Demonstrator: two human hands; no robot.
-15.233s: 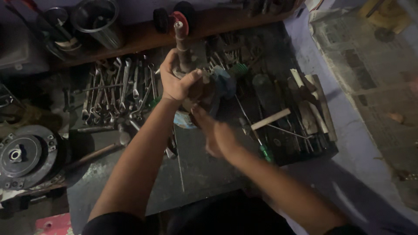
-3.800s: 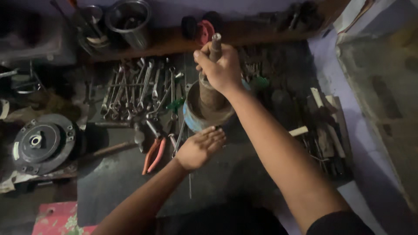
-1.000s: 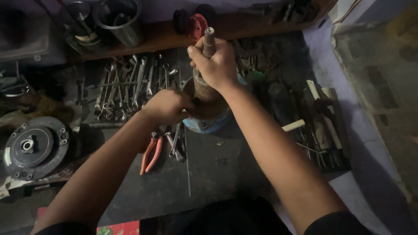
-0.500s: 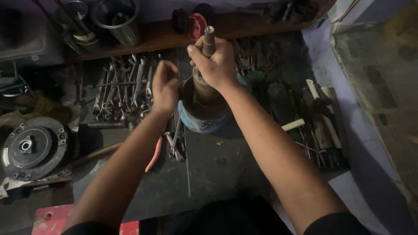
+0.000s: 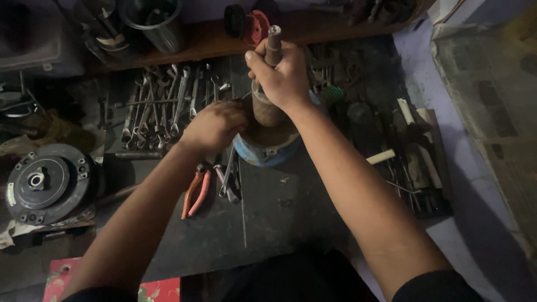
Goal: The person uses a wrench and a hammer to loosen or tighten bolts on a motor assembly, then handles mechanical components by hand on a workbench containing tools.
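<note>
- Head view: half a second earlier the left hand [image 5: 215,126] was raised beside the spanners; now it sits lower, fingers curled against the rim of the blue motor housing [image 5: 263,150]. Whether it grips anything, I cannot tell.
- The right hand [image 5: 282,75] has not moved: fist closed tight around the upright rotor shaft [image 5: 272,47], which stands in the housing at the bench's middle.
- Orange-handled pliers [image 5: 193,193] lie just beside the housing, a row of spanners [image 5: 162,103] behind them.
- The dark workbench [image 5: 279,223] also carries a round black pulley [image 5: 47,182] at the left; metal tins [image 5: 154,22] stand on the wooden shelf behind.
</note>
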